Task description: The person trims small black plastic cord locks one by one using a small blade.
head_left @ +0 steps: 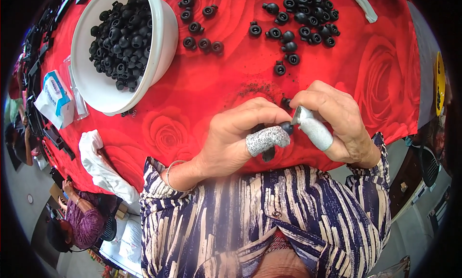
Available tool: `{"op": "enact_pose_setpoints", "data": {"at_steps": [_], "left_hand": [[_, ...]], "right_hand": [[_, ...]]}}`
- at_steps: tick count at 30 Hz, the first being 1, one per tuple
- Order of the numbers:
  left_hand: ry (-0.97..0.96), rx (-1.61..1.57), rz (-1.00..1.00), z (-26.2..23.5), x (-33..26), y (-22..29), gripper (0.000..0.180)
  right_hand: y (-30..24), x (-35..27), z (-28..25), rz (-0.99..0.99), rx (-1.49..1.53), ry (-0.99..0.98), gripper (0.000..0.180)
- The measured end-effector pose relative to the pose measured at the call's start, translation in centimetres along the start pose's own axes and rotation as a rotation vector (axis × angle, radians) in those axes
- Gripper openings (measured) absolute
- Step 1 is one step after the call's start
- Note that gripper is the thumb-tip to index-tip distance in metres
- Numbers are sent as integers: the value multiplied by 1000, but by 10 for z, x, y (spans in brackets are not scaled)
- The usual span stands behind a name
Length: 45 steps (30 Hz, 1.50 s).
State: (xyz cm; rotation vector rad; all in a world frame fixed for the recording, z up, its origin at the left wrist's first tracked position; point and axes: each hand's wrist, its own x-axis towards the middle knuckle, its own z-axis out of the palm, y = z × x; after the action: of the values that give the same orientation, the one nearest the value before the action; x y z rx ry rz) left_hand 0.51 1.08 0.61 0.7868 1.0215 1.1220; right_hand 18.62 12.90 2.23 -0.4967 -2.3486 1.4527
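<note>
My left hand [224,138] is closed around a small round black part [287,128], pinched between thumb and fingers. A speckled grey sleeve [264,140] covers that thumb. Close against the part, my right hand [334,116] grips a small metal blade [296,115] between its thumb and bent forefinger; a pale grey sleeve [315,130] wraps the right thumb. Most of the blade is hidden by the fingers. Another black part [286,103] shows just beyond my fingertips, and a dark piece [269,155] shows under my left thumb.
A white bowl [162,51] full of black parts [122,42] stands at the far left. Several loose black parts [308,18] lie at the back. Black crumbs [260,89] dot the red tablecloth [211,80]. A white cloth [103,169] and tissue pack [57,100] lie left; another person [82,220] sits beyond.
</note>
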Motion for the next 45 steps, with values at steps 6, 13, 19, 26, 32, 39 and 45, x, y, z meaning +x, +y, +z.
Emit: {"op": "enact_pose_setpoints", "data": {"at_steps": [6,13,19,26,32,39,45], "left_hand": [[-4,11,-25,0,0,2,27],[6,-32,-43,1,0,0,27],[-8,-19,-53,0,0,0,27],[-21,-21,-48,0,0,1,24],[-23,-111,-103,1,-1,-1,23],[-8,-114,-105,0,-1,-5,22],[189,-435,-63,-13,7,-9,21]], "right_hand": [[1,-1,1,-4,-12,14,24],[3,-1,2,-36,-34,-10,24],[2,-1,3,-18,-16,10,23],[4,-2,2,-29,-26,-23,21],[6,-2,0,-14,-39,-65,19],[9,0,0,-34,-81,-85,18],[3,-5,9,-149,24,-319,15]]}}
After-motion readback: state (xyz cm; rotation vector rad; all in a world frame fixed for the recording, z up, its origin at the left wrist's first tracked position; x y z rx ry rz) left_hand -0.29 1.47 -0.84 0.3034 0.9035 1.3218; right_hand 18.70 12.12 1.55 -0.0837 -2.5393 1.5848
